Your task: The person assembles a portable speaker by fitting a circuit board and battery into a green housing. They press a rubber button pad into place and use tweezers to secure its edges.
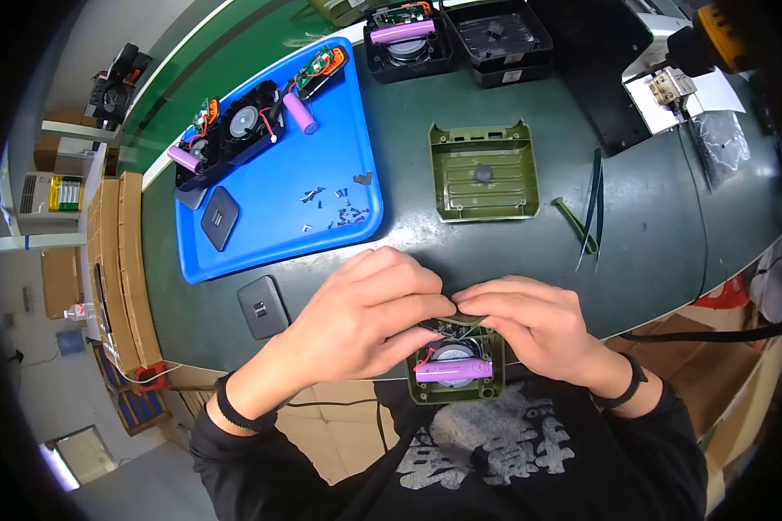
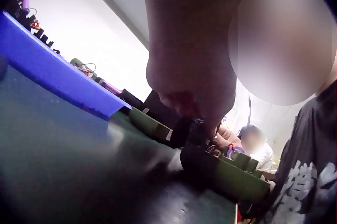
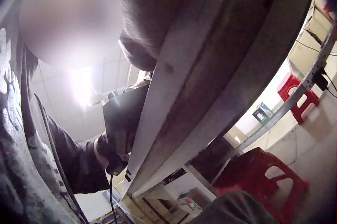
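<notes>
Pinching small part with both hands, left hand [image 1: 369, 317] and right hand [image 1: 530, 326], fingertips meeting over olive speaker housing [image 1: 454, 392] at table edge. Purple battery [image 1: 453, 371] just below grip. Risk: snagging red wire, tipping housing off edge.

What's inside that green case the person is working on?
Inside the green case: a purple battery over a round speaker. Both hands cover the far part.

Head view looks down; wrist views low, close at table [image 1: 669, 234] edge.
</notes>
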`<state>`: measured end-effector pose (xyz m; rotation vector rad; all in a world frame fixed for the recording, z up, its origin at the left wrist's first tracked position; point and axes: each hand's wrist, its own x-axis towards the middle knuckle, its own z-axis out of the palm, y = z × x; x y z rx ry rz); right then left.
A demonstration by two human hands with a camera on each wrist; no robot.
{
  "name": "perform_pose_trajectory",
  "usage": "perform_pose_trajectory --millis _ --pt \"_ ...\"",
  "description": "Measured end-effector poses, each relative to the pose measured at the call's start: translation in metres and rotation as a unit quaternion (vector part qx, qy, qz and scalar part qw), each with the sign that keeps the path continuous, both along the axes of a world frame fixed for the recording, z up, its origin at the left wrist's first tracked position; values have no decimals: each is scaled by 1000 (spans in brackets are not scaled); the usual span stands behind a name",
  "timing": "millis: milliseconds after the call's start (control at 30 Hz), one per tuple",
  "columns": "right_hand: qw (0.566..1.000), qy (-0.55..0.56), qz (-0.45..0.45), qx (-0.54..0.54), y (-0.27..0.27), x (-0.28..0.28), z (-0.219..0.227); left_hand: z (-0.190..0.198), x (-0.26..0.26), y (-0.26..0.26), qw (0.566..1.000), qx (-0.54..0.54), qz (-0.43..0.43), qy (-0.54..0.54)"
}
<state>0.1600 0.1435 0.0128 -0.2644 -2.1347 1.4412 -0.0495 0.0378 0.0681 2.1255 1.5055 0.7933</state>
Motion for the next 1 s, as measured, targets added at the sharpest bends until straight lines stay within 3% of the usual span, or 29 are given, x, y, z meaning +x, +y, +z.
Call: perform_pose_trajectory --millis 1000 --pt "1000 -3 7 -1 0 -5 0 -9 9 -8 997 5 71 -4"
